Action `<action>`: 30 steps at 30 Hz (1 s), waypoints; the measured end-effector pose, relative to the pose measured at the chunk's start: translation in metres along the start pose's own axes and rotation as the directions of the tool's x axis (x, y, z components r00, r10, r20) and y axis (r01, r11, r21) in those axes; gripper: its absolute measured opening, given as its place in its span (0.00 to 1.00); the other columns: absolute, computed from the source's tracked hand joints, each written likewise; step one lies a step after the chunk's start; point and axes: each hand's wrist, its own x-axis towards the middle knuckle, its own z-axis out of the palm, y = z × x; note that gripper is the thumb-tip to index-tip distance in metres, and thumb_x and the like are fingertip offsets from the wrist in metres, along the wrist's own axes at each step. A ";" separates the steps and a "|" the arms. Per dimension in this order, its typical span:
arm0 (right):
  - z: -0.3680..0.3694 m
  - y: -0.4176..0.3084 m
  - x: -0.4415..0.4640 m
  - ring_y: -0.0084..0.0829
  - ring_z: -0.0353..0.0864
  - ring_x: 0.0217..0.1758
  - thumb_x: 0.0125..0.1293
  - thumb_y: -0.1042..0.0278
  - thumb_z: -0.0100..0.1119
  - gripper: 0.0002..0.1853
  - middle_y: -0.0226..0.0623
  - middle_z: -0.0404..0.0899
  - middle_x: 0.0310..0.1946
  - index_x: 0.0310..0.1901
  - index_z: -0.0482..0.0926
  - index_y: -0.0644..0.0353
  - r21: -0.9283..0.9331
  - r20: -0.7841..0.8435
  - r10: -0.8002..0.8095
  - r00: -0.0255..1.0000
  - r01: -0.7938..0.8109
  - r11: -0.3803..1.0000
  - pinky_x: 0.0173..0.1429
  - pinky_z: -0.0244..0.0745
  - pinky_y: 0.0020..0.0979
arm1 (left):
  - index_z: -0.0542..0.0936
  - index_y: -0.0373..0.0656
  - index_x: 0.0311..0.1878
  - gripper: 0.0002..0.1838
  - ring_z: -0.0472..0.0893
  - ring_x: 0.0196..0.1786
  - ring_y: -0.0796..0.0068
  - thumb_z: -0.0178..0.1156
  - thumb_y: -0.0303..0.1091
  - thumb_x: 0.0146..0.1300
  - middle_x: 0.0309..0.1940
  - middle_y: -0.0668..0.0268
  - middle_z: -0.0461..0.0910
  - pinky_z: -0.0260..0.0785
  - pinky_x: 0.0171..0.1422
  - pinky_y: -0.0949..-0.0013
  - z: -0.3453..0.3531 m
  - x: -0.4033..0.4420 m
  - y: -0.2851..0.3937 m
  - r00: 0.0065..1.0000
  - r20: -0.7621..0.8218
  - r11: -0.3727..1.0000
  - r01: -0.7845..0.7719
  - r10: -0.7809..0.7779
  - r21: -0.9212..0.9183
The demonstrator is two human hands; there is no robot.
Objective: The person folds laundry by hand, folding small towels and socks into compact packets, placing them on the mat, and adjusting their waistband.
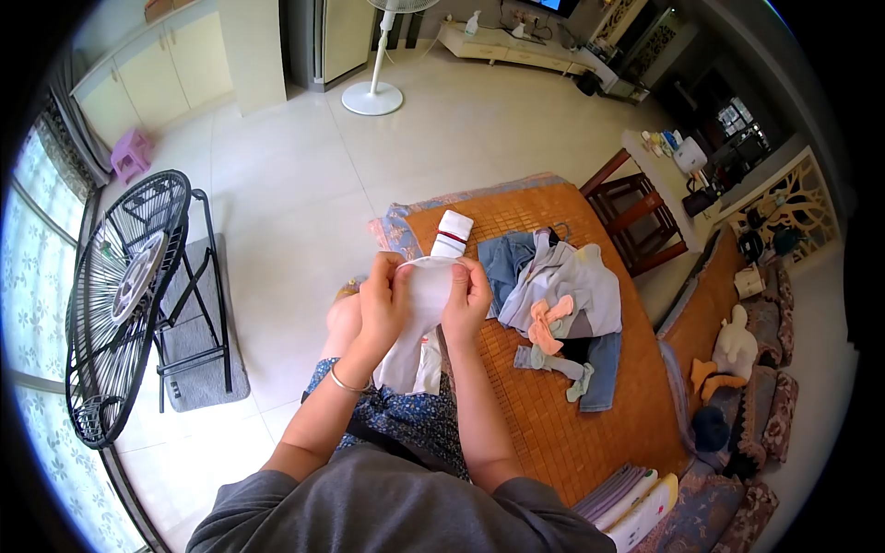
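Observation:
Both hands pinch the upper edge of a pale, thin cloth that looks like a white sock (426, 295), stretched between them above my lap. My left hand (383, 300) grips its left side, fingers closed. On the opposite side my right hand (467, 300) is closed too, thumb on top. Another white cloth (430, 367) with a small red mark lies on my lap, partly covered. Just beyond my hands sits a folded white bundle with a dark red band (452, 233), resting on the woven mat (525, 198).
Right of my hands is a clothes heap: a light grey top (590, 281), jeans (601, 369), peach socks (548, 324) and grey-green socks (562, 367). Folded cloths (631, 507) lie near my right elbow. A black round chair (129, 304) stands left; a white fan (373, 97) stands ahead.

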 end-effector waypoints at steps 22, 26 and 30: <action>-0.002 0.004 0.003 0.20 0.72 0.30 0.71 0.63 0.48 0.13 0.32 0.76 0.28 0.40 0.75 0.67 0.013 -0.118 -0.003 0.993 0.004 1.000 0.34 0.68 0.24 | 0.71 0.38 0.36 0.06 0.73 0.20 0.57 0.51 0.31 0.67 0.19 0.49 0.71 0.64 0.25 0.63 0.011 -0.003 -0.004 0.976 0.216 0.993 0.014 -0.038 0.116; -0.007 0.005 -0.001 0.18 0.71 0.30 0.71 0.64 0.48 0.13 0.31 0.75 0.28 0.38 0.74 0.67 0.069 -0.085 0.035 0.996 -0.029 0.997 0.33 0.67 0.22 | 0.73 0.37 0.36 0.06 0.74 0.21 0.60 0.53 0.30 0.65 0.20 0.49 0.71 0.64 0.25 0.64 0.006 -0.001 -0.013 0.962 0.256 0.994 0.078 -0.094 0.073; -0.008 0.004 0.000 0.17 0.70 0.30 0.71 0.66 0.48 0.11 0.30 0.74 0.28 0.39 0.73 0.67 -0.008 -0.134 -0.018 0.991 0.017 1.000 0.33 0.66 0.22 | 0.76 0.37 0.38 0.07 0.79 0.28 0.64 0.53 0.30 0.65 0.25 0.54 0.77 0.69 0.34 0.67 0.010 0.003 -0.008 0.989 0.145 0.999 0.037 -0.040 0.027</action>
